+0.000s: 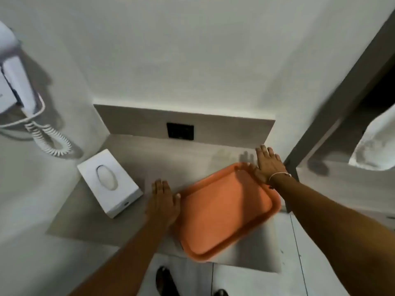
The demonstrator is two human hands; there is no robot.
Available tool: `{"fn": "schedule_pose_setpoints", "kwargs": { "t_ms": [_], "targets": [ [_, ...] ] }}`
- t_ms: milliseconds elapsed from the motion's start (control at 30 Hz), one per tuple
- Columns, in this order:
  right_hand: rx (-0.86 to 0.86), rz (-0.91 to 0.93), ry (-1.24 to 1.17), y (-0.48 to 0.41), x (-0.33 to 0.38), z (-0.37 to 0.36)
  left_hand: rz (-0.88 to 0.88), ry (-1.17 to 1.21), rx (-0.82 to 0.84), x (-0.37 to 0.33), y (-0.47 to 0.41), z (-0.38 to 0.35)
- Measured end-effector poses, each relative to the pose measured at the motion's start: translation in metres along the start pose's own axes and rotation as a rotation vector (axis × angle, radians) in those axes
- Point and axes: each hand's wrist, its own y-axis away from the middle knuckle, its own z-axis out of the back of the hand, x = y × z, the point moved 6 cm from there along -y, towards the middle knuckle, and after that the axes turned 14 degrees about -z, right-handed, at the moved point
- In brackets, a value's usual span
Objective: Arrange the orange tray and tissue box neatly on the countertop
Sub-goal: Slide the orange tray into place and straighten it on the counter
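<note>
orange tray skewed on grey surface, overhanging front edge. left hand and right hand flat, fingers spread, against opposite tray rims. white tissue box left, apart.

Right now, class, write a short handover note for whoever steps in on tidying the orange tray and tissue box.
Left hand: open, flat at the orange tray's left edge. Right hand: open, at its far right corner. No closed grip on anything.
Tray lies skewed on the countertop, its near corner overhanging the front edge.
Tissue box sits left of the tray, angled, untouched.
Done: nothing squared yet.
Left: straighten the tray fully onto the counter, then align the box beside it.
</note>
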Motion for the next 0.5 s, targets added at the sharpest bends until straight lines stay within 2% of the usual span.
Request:
{"fn": "schedule_pose_setpoints", "kwargs": {
  "t_ms": [100,300,400,500],
  "targets": [
    [0.1,-0.049,-0.007,0.012,-0.021,-0.041,0.166,0.156,0.095,-0.005,0.035,-0.046],
    [0.208,-0.139,-0.056,0.03,-0.042,-0.081,0.252,0.228,0.167,-0.029,0.075,-0.085],
    [0.264,-0.188,-0.095,0.03,-0.047,-0.091,0.324,0.319,0.157,-0.037,0.076,-0.092],
    [0.235,-0.215,-0.191,0.032,-0.046,-0.09,0.381,0.38,0.123,-0.043,0.073,-0.091]
  ]
}}
